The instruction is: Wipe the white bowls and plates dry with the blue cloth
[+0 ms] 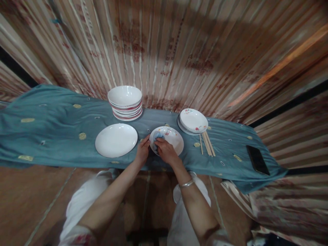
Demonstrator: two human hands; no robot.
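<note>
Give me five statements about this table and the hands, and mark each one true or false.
1. The right hand holds a blue cloth against a flowered plate. True.
2. The silver bracelet is on the left arm. False: it is on the right arm.
3. The chopsticks lie near the stack of plates. True.
4. The phone lies at the left end of the tablecloth. False: it lies toward the right end.
5. The left hand touches the flowered plate's rim. True.

Near the table's [64,136] front edge, the blue cloth [158,135] is partly hidden by the right hand [166,150]; toward the back edge, the chopsticks' [208,144] far ends are covered by stacked plates [194,120].
</note>
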